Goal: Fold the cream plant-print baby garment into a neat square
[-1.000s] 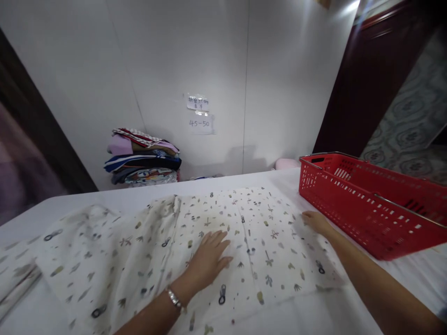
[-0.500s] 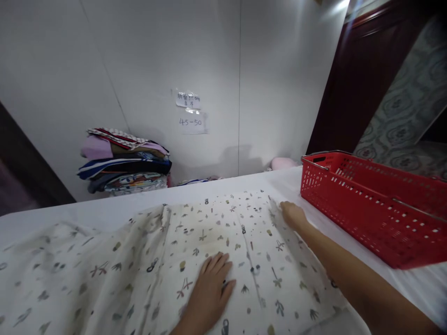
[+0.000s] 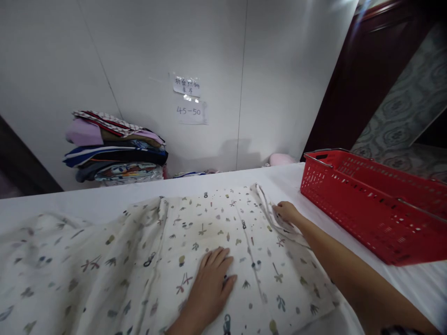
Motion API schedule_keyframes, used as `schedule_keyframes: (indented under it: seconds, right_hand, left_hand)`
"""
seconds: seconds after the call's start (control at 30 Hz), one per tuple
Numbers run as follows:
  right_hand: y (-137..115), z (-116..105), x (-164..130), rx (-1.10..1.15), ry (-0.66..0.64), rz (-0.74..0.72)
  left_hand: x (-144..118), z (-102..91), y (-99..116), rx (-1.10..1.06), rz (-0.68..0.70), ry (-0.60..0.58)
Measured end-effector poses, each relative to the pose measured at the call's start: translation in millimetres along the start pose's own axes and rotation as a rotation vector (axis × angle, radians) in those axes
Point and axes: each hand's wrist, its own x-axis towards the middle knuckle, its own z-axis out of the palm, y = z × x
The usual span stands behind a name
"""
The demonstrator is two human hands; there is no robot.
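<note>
A white cloth (image 3: 206, 218) printed with small plants and figures lies spread over the table, smooth and creased in the middle and rumpled on its left side. Flat on its middle rests my left hand (image 3: 211, 284), fingers stretched out. At the cloth's right edge, my right hand (image 3: 287, 212) is closed on the fabric. That edge is lifted into a narrow fold beside my right fingers, most of which are hidden.
Right of the cloth stands a red perforated basket (image 3: 366, 209) with metal handles. A stack of folded fabrics (image 3: 117, 149) sits beyond the table's far edge on the left. Paper signs (image 3: 190, 111) hang on the grey wall. A pink object (image 3: 281, 159) shows at the back.
My right hand has raised the cloth's right edge and drawn it slightly inward into a fold. My left hand stays flat in nearly the same place. The view has shifted a little.
</note>
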Motion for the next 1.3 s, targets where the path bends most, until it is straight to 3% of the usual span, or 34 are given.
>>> schedule_keyframes:
  seconds: [0.1, 0.2, 0.43, 0.73, 0.93, 1.13, 1.3]
  right_hand:
    - [-4, 9, 5, 0.011, -0.031, 0.013]
    - [-7, 11, 4, 0.018, 0.021, -0.021]
    - [-5, -9, 14, 0.147, 0.082, 0.023]
    - [-4, -27, 0, 0.277, -0.046, 0.194]
    - [-5, -10, -12, 0.243, -0.167, 0.191]
    - [-6, 14, -10, 0.136, -0.033, 0.073]
    - [0, -1, -2, 0.095, 0.05, 0.019]
  left_hand:
    - [0, 0.3, -1, -0.005, -0.001, -0.004]
    - [-1, 0.6, -1, -0.019, -0.003, 0.0]
    - [0, 1.5, -1, -0.024, 0.009, 0.029]
    - [2, 1.1, -2, -0.014, 0.023, 0.035]
    - [2, 0.0, -1, -0.007, 0.025, 0.031]
    - [2, 0.1, -2, -0.015, 0.02, 0.031]
    - [1, -1.5, -1, -0.033, 0.014, 0.023]
